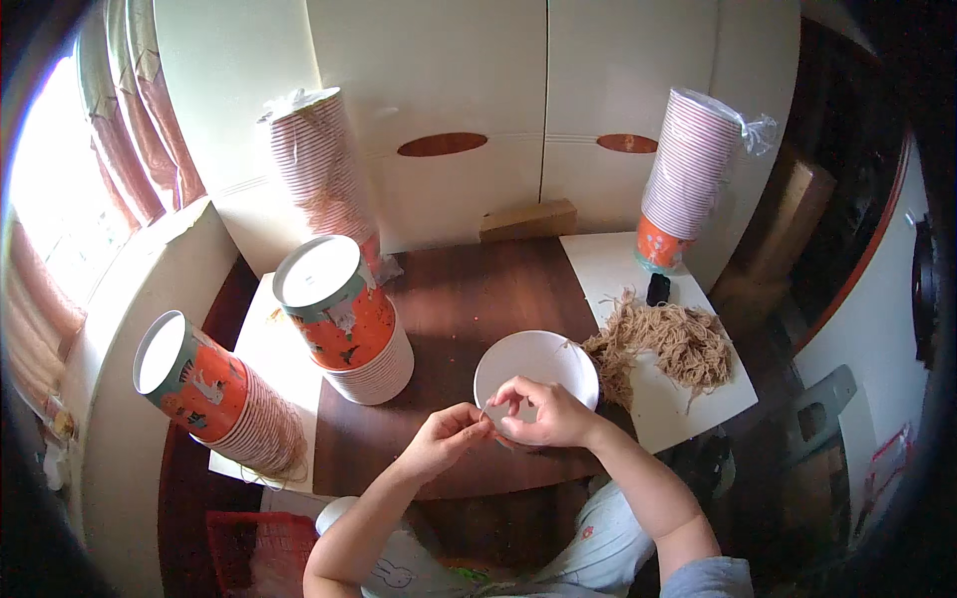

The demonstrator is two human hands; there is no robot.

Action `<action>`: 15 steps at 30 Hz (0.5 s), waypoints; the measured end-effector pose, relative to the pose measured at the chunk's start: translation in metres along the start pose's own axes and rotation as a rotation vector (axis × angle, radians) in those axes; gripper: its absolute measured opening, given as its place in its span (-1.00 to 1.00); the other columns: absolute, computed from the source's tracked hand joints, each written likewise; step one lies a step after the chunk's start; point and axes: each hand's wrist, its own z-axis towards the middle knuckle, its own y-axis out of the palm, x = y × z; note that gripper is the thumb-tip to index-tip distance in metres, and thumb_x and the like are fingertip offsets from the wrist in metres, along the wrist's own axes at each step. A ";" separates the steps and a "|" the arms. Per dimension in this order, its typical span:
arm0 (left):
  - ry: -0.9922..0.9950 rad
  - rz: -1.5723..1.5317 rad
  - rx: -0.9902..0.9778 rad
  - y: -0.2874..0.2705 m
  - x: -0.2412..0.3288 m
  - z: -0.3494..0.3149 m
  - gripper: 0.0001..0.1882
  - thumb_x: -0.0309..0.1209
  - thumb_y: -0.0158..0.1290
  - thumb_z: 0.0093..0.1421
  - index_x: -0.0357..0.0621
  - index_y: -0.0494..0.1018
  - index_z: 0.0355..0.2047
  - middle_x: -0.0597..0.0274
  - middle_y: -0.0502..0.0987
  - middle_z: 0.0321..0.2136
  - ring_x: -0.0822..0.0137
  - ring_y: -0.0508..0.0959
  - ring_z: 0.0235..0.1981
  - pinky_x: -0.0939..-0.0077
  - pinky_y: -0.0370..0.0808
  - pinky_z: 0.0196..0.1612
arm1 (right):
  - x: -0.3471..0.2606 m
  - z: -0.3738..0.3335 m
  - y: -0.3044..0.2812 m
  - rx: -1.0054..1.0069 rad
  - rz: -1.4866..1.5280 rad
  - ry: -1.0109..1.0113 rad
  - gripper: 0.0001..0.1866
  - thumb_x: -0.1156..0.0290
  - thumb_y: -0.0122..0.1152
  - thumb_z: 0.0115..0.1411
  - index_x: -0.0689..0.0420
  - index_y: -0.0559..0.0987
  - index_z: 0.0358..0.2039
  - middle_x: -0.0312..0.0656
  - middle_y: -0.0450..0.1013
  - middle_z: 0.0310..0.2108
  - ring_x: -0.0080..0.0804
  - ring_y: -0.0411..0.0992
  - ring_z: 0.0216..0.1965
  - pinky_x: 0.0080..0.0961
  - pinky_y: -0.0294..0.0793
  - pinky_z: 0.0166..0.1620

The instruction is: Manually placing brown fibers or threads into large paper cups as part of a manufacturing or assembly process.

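A round white paper bucket [538, 364] stands at the near middle of the brown table, its pale inside facing up. My left hand [449, 436] is at its near left edge, thumb and forefinger pinched together. Curled over the near rim is my right hand [546, 412], its fingers bent and closed toward the thumb. The fingertips of both hands nearly meet. Whatever lies between them is too small to make out. Just right of the bucket, a tangled heap of brown twine [688, 344] spreads over a white board, with loose strands touching the bucket's side.
Two upside-down stacks of orange-printed buckets, one nearer [224, 389] and one farther [349, 319], stand at left. Plastic-wrapped stacks rise at the back left [314, 159] and back right [688, 169]. A small black object [658, 290] lies by the twine. Behind the table are white cabinet doors [439, 80].
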 end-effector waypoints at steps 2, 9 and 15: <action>0.005 0.014 -0.032 -0.001 0.000 0.000 -0.85 -0.39 -0.10 0.18 -0.24 0.36 -0.36 0.33 0.44 -0.41 0.56 0.40 -0.33 0.68 0.32 -0.22 | 0.000 0.000 0.003 -0.049 -0.014 -0.008 -0.79 0.49 0.15 -0.06 0.16 0.38 -0.36 -0.26 0.43 -0.44 -0.52 0.41 -0.39 -0.56 0.40 -0.28; -0.004 0.005 -0.035 -0.001 0.002 -0.002 -0.85 -0.40 -0.10 0.18 -0.25 0.35 -0.35 0.31 0.44 -0.41 0.56 0.39 -0.33 0.66 0.32 -0.21 | 0.011 0.002 0.008 -0.064 -0.186 -0.118 -0.79 0.46 0.18 -0.07 0.17 0.45 -0.37 -0.20 0.41 -0.42 -0.37 0.42 -0.37 -0.49 0.41 -0.31; 0.038 0.083 -0.039 0.000 0.000 -0.001 -0.86 -0.41 -0.11 0.19 -0.25 0.34 -0.35 0.32 0.44 -0.42 0.54 0.41 -0.34 0.66 0.34 -0.22 | 0.013 0.000 0.008 -0.098 -0.158 -0.036 -0.87 0.43 0.18 -0.07 0.15 0.52 -0.45 -0.20 0.41 -0.43 -0.32 0.39 -0.36 -0.45 0.38 -0.31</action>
